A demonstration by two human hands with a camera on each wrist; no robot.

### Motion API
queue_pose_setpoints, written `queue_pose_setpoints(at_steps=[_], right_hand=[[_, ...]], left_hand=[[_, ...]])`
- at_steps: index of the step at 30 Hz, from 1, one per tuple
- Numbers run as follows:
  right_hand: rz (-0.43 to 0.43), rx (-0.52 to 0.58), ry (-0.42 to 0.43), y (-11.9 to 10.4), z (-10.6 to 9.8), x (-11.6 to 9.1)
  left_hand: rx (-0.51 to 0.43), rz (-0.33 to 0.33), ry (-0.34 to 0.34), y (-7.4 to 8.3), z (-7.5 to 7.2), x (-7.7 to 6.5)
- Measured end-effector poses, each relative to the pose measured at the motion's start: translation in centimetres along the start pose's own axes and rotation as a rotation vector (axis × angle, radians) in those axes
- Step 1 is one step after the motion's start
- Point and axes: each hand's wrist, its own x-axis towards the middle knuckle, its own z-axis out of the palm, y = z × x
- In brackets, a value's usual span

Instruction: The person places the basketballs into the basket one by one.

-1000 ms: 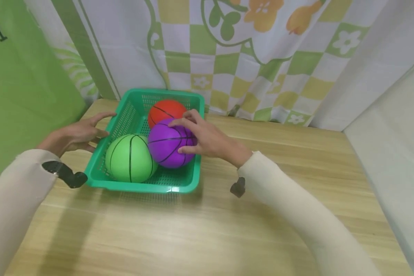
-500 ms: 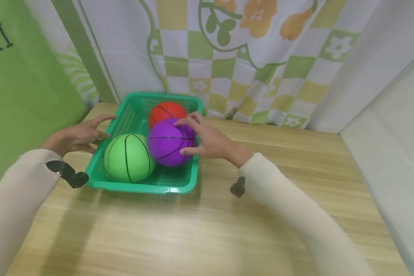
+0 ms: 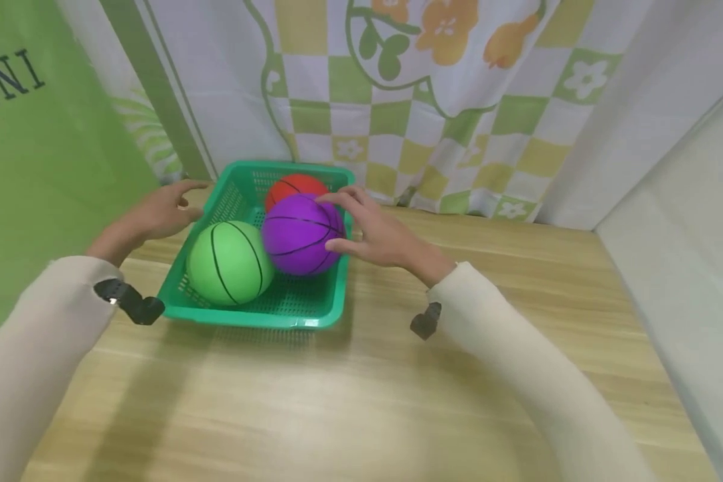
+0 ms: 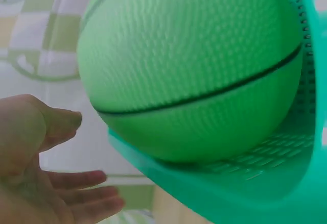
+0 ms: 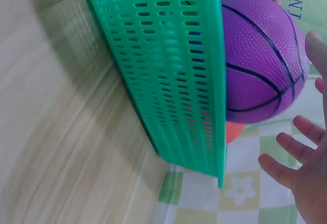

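Note:
A green plastic basket (image 3: 250, 320) holds three small basketballs. The light green ball (image 3: 230, 263) sits at its front left, the red ball (image 3: 294, 189) at the back, partly hidden behind the purple ball (image 3: 301, 234) on the right. Beside the purple ball my right hand (image 3: 381, 231) is spread, its fingers around the ball's right side; the right wrist view shows a gap between fingers and ball. My left hand (image 3: 159, 213) hovers at the basket's left rim with fingers loosely extended, and in the left wrist view it is apart from the green ball (image 4: 189, 66).
The basket stands on a wooden table (image 3: 361, 395) near its back edge. Behind it hangs a checked, flowered curtain (image 3: 397, 114). Green cloth (image 3: 54, 147) hangs at the left, and a pale wall (image 3: 693, 221) rises on the right.
My left hand has lifted off the basket's left rim. My right hand has loosened from the purple ball and moved slightly up and right. The balls stay in the basket.

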Motion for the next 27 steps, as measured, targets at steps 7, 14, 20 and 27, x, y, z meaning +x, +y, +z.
queue_pose_setpoints(at_steps=[7, 14, 20, 27], right_hand=[[0.126, -0.097, 0.023, 1.2, -1.9, -2.7], [0.383, -0.206, 0.004, 1.9, -5.4, -7.5], [0.475, -0.336, -0.014, 2.4, -8.0, -11.4], [0.558, -0.403, -0.023, 3.4, -9.8, -15.6]], left_hand=[[0.187, 0.099, 0.124, 2.7, 0.0, -0.5], [0.295, 0.127, 0.157, 5.4, 1.7, -1.4], [0.467, 0.135, 0.208, 6.6, 3.7, -2.4], [0.492, 0.106, 0.190, 6.3, 4.3, -3.5]])
